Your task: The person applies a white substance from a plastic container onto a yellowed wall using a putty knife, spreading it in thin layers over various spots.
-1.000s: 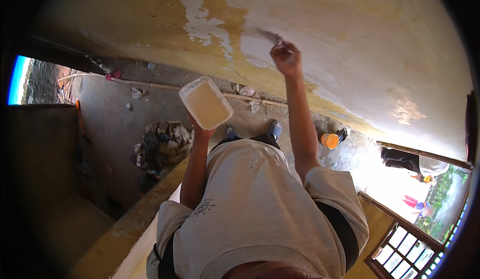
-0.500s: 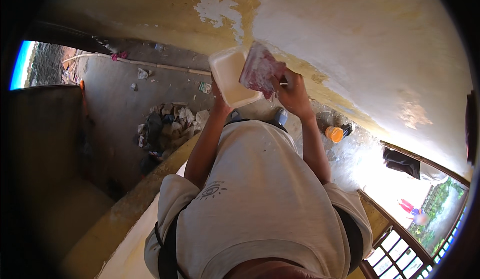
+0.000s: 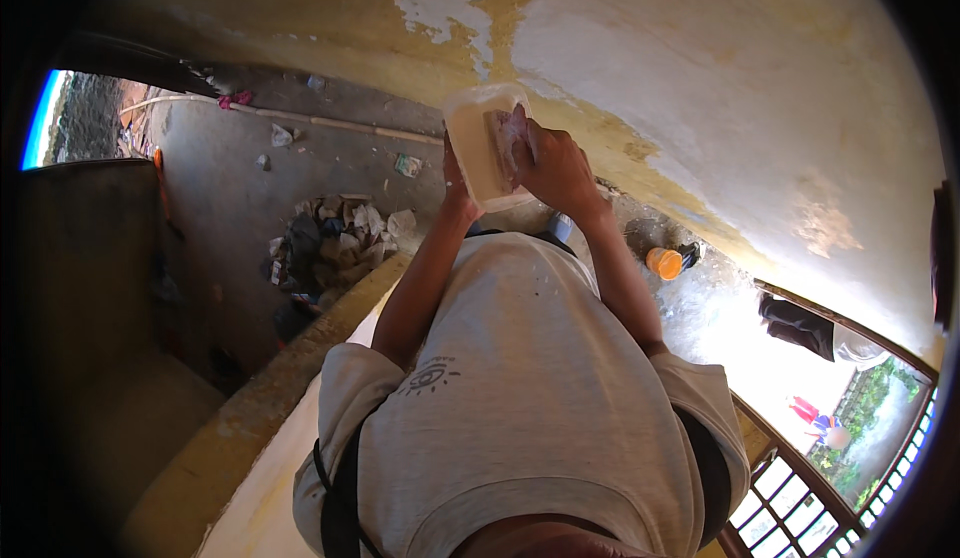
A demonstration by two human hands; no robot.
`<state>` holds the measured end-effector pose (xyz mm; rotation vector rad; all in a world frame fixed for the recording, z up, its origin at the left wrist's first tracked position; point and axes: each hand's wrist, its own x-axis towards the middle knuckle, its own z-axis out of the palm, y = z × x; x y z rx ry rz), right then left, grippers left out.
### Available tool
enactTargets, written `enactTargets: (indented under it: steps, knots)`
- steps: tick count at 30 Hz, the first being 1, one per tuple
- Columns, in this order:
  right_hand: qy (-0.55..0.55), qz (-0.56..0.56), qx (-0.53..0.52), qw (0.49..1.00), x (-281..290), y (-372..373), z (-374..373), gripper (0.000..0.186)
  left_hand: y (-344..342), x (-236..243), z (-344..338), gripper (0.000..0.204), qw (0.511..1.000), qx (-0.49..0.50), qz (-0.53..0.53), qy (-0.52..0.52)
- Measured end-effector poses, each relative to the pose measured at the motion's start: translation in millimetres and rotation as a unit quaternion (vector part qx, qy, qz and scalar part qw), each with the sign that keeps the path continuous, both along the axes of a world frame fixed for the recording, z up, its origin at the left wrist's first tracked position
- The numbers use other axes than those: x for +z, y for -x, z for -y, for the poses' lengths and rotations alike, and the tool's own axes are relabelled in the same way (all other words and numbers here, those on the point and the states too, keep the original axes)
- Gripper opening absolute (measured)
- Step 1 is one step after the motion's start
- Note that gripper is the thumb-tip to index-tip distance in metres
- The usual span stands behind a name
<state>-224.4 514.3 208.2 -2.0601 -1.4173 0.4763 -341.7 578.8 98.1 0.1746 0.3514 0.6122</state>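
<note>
My left hand (image 3: 459, 180) is closed on the left side of a pale, rounded rectangular plastic tub (image 3: 472, 138), tilted so its cream inside faces me. Fingers on the tub's far side are hidden. In my right hand (image 3: 562, 170) is a flat, reddish putty spreader (image 3: 513, 145) smeared with whitish paste. Its blade reaches inside the tub, against the right part of the interior. My right fingers are wrapped around its near end.
Ahead rises a wall (image 3: 680, 68) with whitish coating beside yellow, peeling paint. A bamboo pole (image 3: 340, 126) lies across the floor at left, beyond a heap of rubbish (image 3: 330, 243). An orange bucket (image 3: 664, 263) stands at right. People appear near the bright doorway.
My right hand has turned the putty spreader and brought it into the tub; before, its broad face showed above the tub's right edge. Both hands have shifted slightly right in view.
</note>
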Motion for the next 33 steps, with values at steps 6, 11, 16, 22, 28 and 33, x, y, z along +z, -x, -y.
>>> enactTargets:
  steps: [6, 11, 16, 22, 28, 33]
  knots:
    - [0.003, -0.119, -0.017, 0.993, -8.9, -28.8, 6.3, 0.018, 2.4, 12.6, -2.2, 0.07, 0.999, -0.003, 0.013, -0.039]
    - [-0.079, -0.574, -0.07, 0.812, -15.1, -19.0, 17.8, 0.017, -4.4, 19.6, -14.7, 0.07, 0.981, 0.038, -0.066, -0.178]
    - [-0.215, -0.834, -0.096, 0.499, -35.7, 1.4, 13.3, 0.021, -11.0, 38.6, -37.8, 0.056, 0.984, 0.05, 0.145, -0.09]
    - [-0.211, -0.89, -0.076, 0.397, -34.7, -1.9, -29.5, 0.014, 24.7, -31.7, -47.5, 0.054, 0.976, 0.083, 0.147, -0.134]
    - [-0.188, -0.949, -0.048, 0.247, -13.4, -41.0, -102.8, 0.019, 65.4, -63.8, -39.0, 0.054, 0.985, 0.144, 0.088, 0.023]
    - [-0.301, -0.947, 0.022, 0.108, 35.7, -119.7, -142.4, 0.024, 76.9, -79.5, -35.7, 0.054, 0.98, 0.161, 0.098, 0.071]
